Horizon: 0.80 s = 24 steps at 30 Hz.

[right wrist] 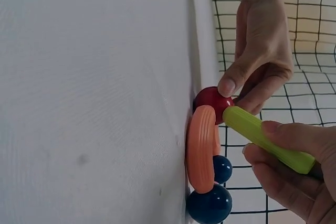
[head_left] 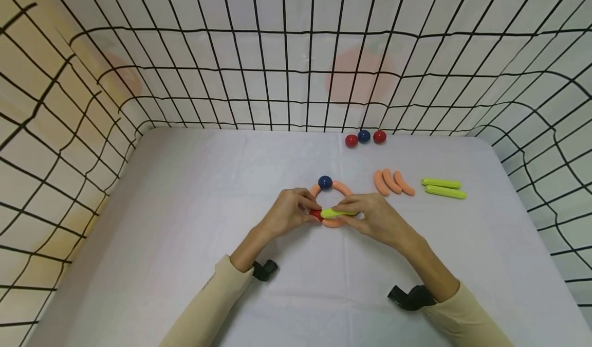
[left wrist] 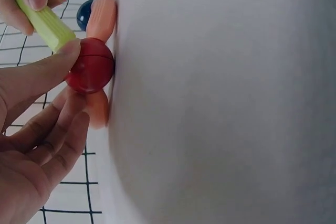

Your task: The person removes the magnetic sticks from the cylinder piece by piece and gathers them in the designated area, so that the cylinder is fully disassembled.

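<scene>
My left hand (head_left: 290,209) pinches a red ball (left wrist: 92,66) between thumb and fingers at the near left of a ring on the table. Curved orange sticks (right wrist: 200,148) and blue balls (head_left: 325,182) form the rest of that ring. In my right hand (head_left: 371,214) a straight lime-green stick (right wrist: 257,132) is held between thumb and fingers. The stick slants up from the red ball, its lower end touching the ball's upper side. The right wrist view shows a second blue ball (right wrist: 210,203), hidden behind my right hand in the head view.
Three loose curved orange sticks (head_left: 391,181) lie right of the ring. Farther right are two green sticks (head_left: 444,188). Two red balls and a blue ball (head_left: 364,137) sit at the table's back edge. Black wire mesh (head_left: 296,54) encloses the back and sides of the white table (head_left: 194,182).
</scene>
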### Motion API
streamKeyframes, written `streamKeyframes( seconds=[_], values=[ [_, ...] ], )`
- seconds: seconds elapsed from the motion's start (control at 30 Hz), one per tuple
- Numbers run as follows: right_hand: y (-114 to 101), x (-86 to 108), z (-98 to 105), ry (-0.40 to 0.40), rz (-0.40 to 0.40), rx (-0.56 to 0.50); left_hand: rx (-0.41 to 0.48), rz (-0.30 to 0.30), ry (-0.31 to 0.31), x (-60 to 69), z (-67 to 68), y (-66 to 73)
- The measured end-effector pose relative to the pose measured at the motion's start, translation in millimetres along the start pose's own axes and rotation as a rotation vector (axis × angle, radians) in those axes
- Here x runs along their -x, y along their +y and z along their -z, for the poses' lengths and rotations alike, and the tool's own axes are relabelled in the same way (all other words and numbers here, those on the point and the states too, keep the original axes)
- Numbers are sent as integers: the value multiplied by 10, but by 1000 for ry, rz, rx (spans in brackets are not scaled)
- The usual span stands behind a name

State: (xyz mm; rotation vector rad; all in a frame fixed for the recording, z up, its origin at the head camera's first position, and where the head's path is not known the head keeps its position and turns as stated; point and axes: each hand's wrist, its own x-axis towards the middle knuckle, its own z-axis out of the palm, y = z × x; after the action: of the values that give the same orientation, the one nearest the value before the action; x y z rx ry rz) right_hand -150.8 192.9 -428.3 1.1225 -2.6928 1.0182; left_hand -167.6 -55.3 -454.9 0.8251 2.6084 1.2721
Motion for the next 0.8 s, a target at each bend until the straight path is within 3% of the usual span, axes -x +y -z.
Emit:
streamKeyframes(
  seconds=[0.13,0.27,0.4,0.8],
  values=[
    [22,53,188,110,4,-2,0,30,-2,9,12,17],
    [88,139,393,225,-56,-6,-2,44,-7,17,20,25],
    [190,239,478,259,-130,16,2,44,-8,22,26,13],
    [628,569,809,408,-255,119,27,48,-16,4,8,-4]
  ],
)
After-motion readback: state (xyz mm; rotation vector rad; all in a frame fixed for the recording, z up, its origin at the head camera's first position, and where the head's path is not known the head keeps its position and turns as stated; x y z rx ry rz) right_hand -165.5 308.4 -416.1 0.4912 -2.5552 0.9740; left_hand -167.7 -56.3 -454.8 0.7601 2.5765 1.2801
